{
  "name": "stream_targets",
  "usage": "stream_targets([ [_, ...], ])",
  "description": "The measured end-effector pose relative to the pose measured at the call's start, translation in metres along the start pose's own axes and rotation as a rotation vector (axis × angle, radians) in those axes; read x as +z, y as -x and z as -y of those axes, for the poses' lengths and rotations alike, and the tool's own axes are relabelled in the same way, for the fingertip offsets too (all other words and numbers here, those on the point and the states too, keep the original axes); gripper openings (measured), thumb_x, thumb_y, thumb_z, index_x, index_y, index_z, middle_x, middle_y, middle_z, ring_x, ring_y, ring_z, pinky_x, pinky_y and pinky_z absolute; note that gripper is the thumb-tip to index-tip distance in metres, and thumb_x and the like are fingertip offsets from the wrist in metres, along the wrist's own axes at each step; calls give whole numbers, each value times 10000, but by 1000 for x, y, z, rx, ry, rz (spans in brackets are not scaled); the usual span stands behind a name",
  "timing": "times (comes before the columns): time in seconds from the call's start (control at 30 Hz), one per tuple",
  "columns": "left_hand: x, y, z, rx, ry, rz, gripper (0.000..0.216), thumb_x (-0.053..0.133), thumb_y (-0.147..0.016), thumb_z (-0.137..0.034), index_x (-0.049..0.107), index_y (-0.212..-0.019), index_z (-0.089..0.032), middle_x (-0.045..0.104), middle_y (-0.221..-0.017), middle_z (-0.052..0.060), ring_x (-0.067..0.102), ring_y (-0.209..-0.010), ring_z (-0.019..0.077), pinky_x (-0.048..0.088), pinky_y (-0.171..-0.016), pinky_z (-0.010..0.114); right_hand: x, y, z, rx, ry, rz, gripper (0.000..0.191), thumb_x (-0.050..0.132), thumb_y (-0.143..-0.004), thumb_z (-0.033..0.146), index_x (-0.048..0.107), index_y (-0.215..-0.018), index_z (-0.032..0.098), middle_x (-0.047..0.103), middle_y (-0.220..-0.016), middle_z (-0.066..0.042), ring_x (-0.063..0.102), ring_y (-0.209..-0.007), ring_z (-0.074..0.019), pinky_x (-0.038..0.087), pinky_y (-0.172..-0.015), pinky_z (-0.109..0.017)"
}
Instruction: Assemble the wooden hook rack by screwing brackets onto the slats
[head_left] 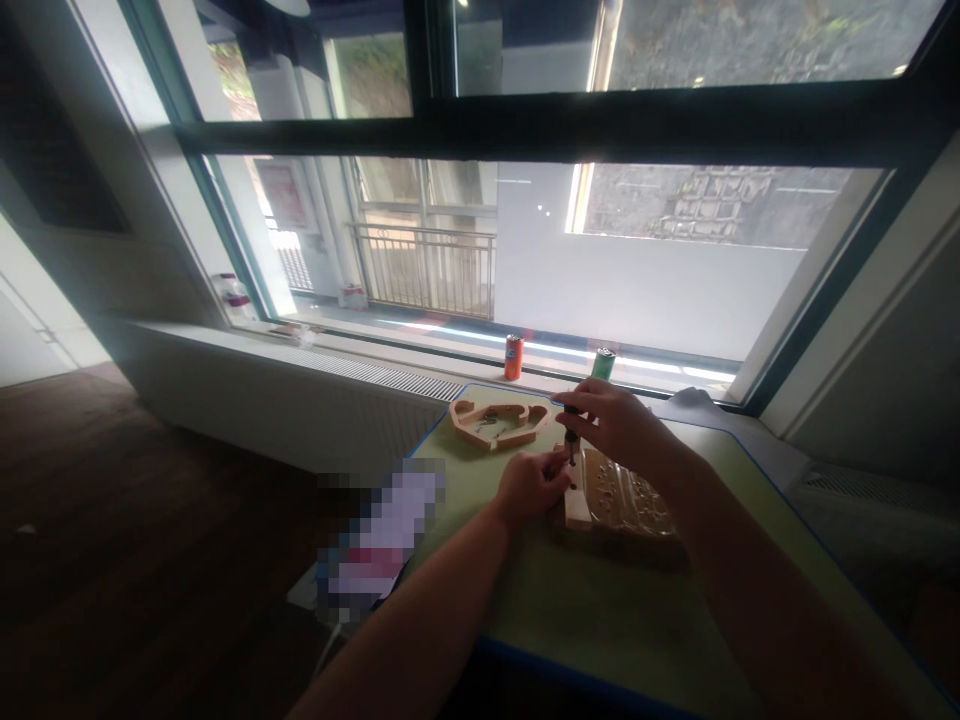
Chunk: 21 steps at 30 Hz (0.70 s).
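The right hand [621, 420] pinches a tool [571, 434] over the wood [577, 508] on the bench [547, 610]; left hand [525, 486] touches the wood, its grip unclear. Wood seems light, stiff: hold its sides.

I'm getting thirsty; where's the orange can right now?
In the head view, the orange can stands on the windowsill beyond the table, left of the green can.
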<state>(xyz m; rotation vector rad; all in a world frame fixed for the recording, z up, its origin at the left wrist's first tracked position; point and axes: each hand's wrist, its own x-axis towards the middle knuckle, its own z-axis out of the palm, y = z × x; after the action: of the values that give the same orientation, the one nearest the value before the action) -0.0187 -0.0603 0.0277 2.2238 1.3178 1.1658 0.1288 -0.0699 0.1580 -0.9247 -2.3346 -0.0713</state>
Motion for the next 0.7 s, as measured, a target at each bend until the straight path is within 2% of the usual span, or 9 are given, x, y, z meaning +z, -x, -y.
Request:
stream_targets([
  [0.07,0,0,0,4,-6,-3,327,459,-779,-371,644,-1023,-255,634,-640,-6,486,-524,87,346,-535,194,-1,1,-1,-15,-3,26,358,464,-835,265,536,-1176,180,596,-1026,-102,568,-844,-174,453,-715,-289],
  [0.13,0,0,0,5,-3,-4,327,465,-775,-368,642,-1027,-255,639,-655,-5,496,-534,88,347,-538,194,-1,2,-3,-15,-19,64,386,435,-847,232,487,-1227,183,615,-1021,-95,577,-842,-172,455,-713,-288],
  [0.27,-1,0,-3,-8,11,-4,342,468,-775,-374,639,-1036,-233,649,-678,3,510,-551,92,357,-549,193,0,1,-3,38,-4,47,345,526,-804,302,554,-1134,206,638,-873,-56,577,-698,-147,457,-628,-265],
  [0.37,-2,1,-5,-19,1,1,335,463,-780,-377,658,-998,-215,644,-662,9,503,-548,93,355,-546,192,1,0,-1,43,34,39,330,536,-792,357,587,-1079,205,620,-893,-71,573,-708,-157,457,-619,-275],
  [0.47,-3,1,-7,-20,-7,10,318,453,-786,-367,673,-956,-210,625,-618,1,478,-519,84,342,-527,187,1,1,1,22,9,64,393,475,-829,312,502,-1205,202,608,-1004,-94,576,-797,-172,458,-671,-287],
  [0.53,-4,1,-7,-19,-11,10,317,455,-785,-369,673,-954,-213,619,-605,-4,469,-509,82,337,-522,187,1,2,0,15,-30,91,410,447,-843,266,459,-1248,202,623,-985,-81,578,-789,-159,454,-682,-273],
  [0.7,-4,1,-6,-18,-20,-1,330,464,-779,-371,661,-991,-212,621,-609,-3,461,-498,78,342,-531,190,5,1,-4,54,41,61,350,521,-804,330,559,-1135,223,618,-862,-57,560,-690,-147,440,-616,-263],
])
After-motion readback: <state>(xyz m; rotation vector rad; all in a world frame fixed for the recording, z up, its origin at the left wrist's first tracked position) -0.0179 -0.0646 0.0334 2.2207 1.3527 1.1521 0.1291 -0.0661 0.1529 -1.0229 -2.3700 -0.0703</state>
